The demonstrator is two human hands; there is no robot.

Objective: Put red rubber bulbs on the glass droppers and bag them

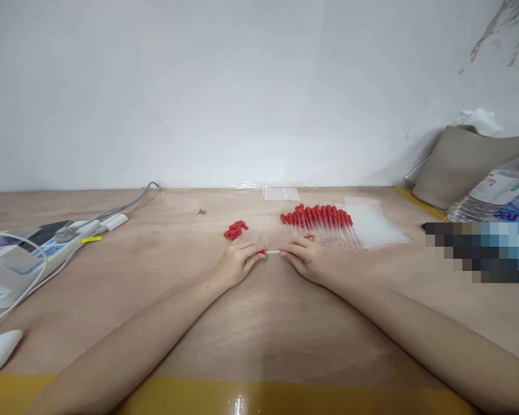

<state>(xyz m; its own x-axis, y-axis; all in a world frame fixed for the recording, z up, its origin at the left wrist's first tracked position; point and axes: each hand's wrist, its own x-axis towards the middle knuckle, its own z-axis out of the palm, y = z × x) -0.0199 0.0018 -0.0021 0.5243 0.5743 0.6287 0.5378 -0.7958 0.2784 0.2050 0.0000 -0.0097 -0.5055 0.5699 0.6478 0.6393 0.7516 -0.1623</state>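
Observation:
My left hand [241, 262] pinches a red rubber bulb [263, 252], mostly hidden by the fingertips. From the other side, my right hand [306, 257] grips a thin clear dropper tube [273, 252], which lies level between both hands, its left end at the bulb. How far the tube sits inside the bulb is hidden. Just beyond my left hand lies a small pile of loose red bulbs [235, 230], with several bare clear tubes [258, 233] beside it. Behind my right hand, a row of droppers with red bulbs [317, 214] lies side by side, tips toward me.
A clear plastic bag [378, 225] lies right of the dropper row, and a small white packet [280, 194] near the wall. On the left are a power strip [54, 249] with cables and a white object [0, 351]. A plastic bottle [486, 193] and grey container [444, 167] occupy the right.

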